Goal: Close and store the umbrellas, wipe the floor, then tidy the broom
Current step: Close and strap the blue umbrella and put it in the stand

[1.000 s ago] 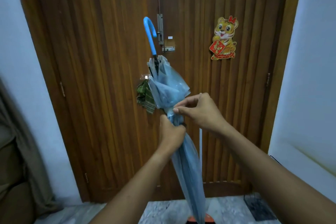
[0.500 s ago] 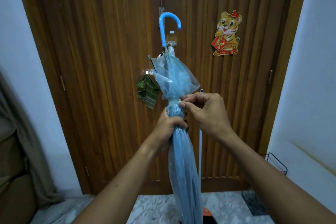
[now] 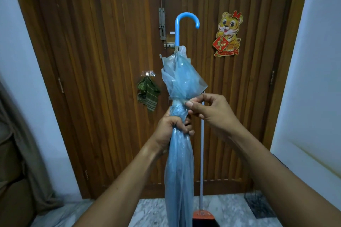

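A ribbed wooden door (image 3: 110,79) fills the view between pale walls, with marble floor (image 3: 151,212) below. A closed blue umbrella (image 3: 180,162) is held upright at centre, handle up. It is gripped by the left hand (image 3: 170,129), fist wrapped around the canopy, while its strap is pinched by the right hand (image 3: 212,112). A broom (image 3: 202,171) is leaned against the door just right. A green cloth (image 3: 148,94) and a tiger sticker (image 3: 228,34) are hung on the door.

Left hand (image 3: 170,127) fisted, gripping; right hand (image 3: 212,110) pinching with fingertips; both forearms raised
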